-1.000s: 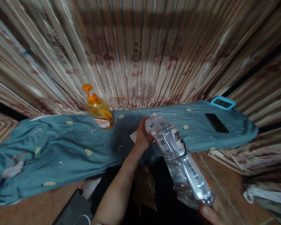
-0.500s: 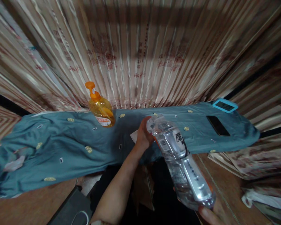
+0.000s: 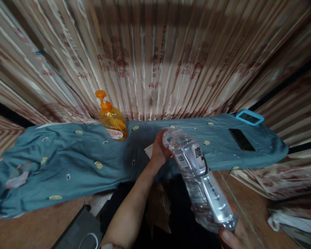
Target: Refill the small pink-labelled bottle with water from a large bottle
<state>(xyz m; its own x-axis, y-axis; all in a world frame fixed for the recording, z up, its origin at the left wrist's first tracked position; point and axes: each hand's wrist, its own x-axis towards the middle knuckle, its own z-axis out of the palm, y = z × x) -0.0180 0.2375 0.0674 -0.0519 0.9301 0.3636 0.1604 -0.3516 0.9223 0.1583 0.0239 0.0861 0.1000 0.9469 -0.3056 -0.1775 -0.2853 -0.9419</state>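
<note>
My right hand (image 3: 232, 237) grips the bottom of a clear plastic water bottle (image 3: 198, 176) with a white label. The bottle is tilted, its neck pointing away toward the table. My left hand (image 3: 159, 147) is closed around the bottle's neck and cap at the far end; the cap itself is hidden by the fingers. A piece of white paper (image 3: 148, 151) lies on the teal cloth (image 3: 75, 159) just under the left hand.
An orange pump bottle of soap (image 3: 111, 117) stands at the back of the cloth-covered table. A black phone (image 3: 242, 139) and a blue-framed device (image 3: 249, 117) lie at the right end. Striped curtains (image 3: 155, 58) hang behind. A dark object (image 3: 77, 231) sits on the floor below.
Both hands and the bottle stay almost in place. The view has shifted slightly, nothing else has changed.
</note>
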